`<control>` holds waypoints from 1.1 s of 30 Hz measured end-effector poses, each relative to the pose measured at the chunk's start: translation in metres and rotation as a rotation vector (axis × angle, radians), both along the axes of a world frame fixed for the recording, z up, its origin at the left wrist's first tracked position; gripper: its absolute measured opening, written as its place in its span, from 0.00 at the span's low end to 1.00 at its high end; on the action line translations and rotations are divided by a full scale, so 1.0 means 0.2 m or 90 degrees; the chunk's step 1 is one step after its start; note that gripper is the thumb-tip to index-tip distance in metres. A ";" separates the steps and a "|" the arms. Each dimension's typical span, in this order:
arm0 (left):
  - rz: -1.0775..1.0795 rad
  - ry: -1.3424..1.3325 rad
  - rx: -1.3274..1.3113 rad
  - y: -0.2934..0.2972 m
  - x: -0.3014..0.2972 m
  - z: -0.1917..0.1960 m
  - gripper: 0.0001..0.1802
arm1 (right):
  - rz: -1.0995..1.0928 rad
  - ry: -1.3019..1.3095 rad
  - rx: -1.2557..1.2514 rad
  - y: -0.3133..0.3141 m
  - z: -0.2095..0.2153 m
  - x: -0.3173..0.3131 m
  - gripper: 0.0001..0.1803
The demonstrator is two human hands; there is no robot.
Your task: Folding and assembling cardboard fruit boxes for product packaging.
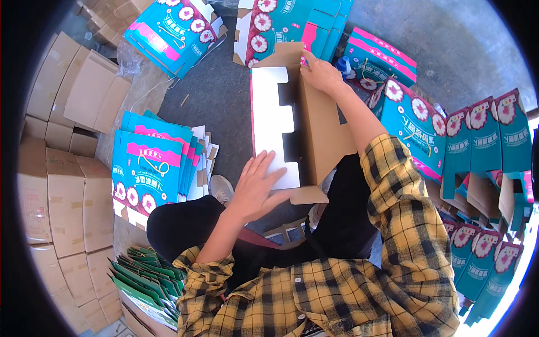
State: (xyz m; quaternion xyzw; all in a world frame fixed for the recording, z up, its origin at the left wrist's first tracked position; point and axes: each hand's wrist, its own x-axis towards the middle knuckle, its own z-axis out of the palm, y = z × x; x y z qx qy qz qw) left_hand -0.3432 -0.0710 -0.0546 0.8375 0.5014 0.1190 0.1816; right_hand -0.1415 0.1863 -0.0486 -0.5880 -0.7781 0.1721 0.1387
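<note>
A part-folded cardboard carton (325, 135) lies before me over my lap, its brown inside facing up. Along its left side runs a white flap (272, 106) with notches cut into its edge. My left hand (255, 188) rests on the near end of that flap, fingers stretched out and apart. At the far right corner, my right hand (321, 74) has its fingers closed round the carton's edge. A small brown end flap (309, 195) sticks out at the near end.
Flat teal-and-pink cartons (149, 163) are stacked at the left, with more (168, 36) farther off. Made-up gift boxes (412, 121) stand at the right beside rows of teal boxes (483, 132). Brown cartons (67, 196) line the far left. Green folded packs (147, 281) lie near my left elbow.
</note>
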 end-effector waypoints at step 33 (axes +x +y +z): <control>0.159 -0.042 0.216 0.01 0.09 -0.17 0.20 | 0.058 -0.150 0.055 -0.18 -0.04 0.39 0.19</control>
